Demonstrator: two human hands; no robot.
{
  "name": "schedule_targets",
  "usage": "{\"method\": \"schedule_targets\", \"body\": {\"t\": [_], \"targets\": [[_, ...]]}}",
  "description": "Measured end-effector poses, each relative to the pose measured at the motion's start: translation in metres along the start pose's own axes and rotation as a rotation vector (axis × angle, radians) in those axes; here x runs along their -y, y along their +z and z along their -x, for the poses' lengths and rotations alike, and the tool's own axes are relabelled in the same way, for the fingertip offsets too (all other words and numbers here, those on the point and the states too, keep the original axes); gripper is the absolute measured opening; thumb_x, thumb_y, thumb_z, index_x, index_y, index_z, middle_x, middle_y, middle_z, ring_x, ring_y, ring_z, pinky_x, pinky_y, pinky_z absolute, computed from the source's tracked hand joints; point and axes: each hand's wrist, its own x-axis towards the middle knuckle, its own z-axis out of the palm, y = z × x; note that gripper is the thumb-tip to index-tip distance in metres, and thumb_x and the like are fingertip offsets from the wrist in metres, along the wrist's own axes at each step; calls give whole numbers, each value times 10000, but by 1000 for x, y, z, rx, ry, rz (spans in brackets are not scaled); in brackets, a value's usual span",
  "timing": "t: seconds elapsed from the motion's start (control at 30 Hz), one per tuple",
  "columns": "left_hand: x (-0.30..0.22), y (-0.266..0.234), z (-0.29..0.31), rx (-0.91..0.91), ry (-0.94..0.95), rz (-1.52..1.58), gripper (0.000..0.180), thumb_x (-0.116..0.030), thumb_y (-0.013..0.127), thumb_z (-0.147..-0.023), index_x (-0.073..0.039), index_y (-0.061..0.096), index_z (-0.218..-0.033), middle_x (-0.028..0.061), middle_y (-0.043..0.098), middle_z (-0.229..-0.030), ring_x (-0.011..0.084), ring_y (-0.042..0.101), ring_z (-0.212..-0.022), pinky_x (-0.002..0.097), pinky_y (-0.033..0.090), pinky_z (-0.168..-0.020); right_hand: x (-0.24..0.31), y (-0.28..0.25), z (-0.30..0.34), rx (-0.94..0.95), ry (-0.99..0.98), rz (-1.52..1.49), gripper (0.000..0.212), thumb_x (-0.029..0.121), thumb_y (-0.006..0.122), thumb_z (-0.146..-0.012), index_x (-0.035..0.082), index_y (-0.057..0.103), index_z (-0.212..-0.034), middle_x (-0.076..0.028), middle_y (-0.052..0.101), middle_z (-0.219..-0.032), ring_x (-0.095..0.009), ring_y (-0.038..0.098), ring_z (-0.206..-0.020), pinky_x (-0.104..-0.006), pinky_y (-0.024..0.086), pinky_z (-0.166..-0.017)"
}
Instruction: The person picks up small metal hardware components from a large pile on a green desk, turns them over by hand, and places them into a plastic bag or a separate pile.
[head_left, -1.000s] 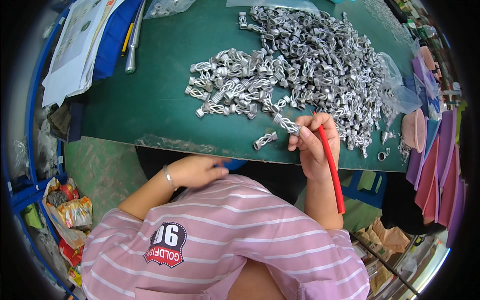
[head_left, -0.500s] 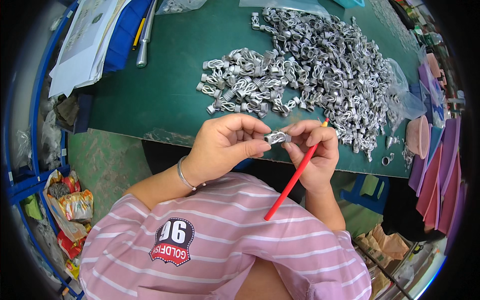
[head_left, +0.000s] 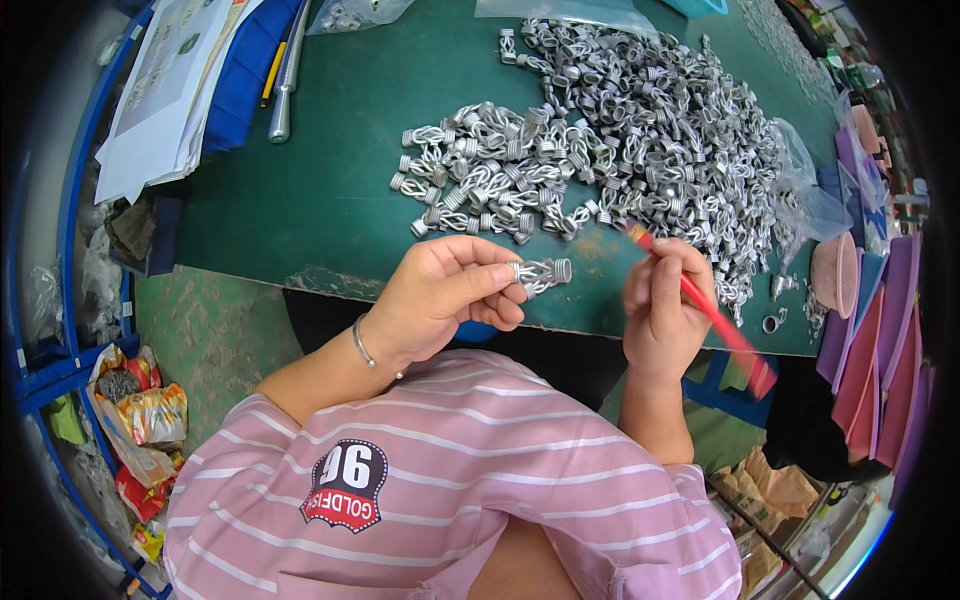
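Between thumb and fingers, my left hand [head_left: 455, 285] pinches one end of a silver metal fitting [head_left: 541, 276] with ringed ends and open twisted strands. The fitting points right, just above the table's near edge. My right hand [head_left: 668, 305] is closed around a red pen-like tool [head_left: 722, 330] with a yellowish tip, blurred by motion. The tool slants from the tip at upper left to its red end at lower right. Beyond my hands lies a smaller heap of similar metal fittings [head_left: 490, 170], joined to a larger heap [head_left: 670, 130] on its right.
The green table [head_left: 300, 215] carries the heaps. Papers [head_left: 160, 90] and a blue bin [head_left: 240, 85] stand at the far left, beside a metal rod [head_left: 282, 110]. A pink cup [head_left: 835, 272] and purple and pink bins [head_left: 875, 350] line the right side. A blue stool [head_left: 725, 395] stands below.
My right hand has let go of the fitting and moved right, swinging the red tool round. The left hand keeps hold of the fitting, whose right end now shows uncovered.
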Motion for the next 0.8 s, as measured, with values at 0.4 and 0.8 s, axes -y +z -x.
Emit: {"method": "schedule_targets", "body": {"t": [0.4,0.8], "targets": [[-2,6,-4,28,-38,257,159,-137,489,-909,-31,490,-1028,43,514,-754,91,462,-544,186,348,-417,-7,33,1,184,-315,184,193,-77,659,-726,17,494,-762,-142,644,-851,-180,619,-697,-252,491,-611],[12,-2,-3,16,257,-501,213,0,624,-801,-29,520,-984,-30,458,-726,21,405,-602,159,337,-505,-10,19,-13,414,-440,698,303,-70,704,-580,39,463,-726,-78,572,-746,-266,539,-668,-330,443,-604]]}}
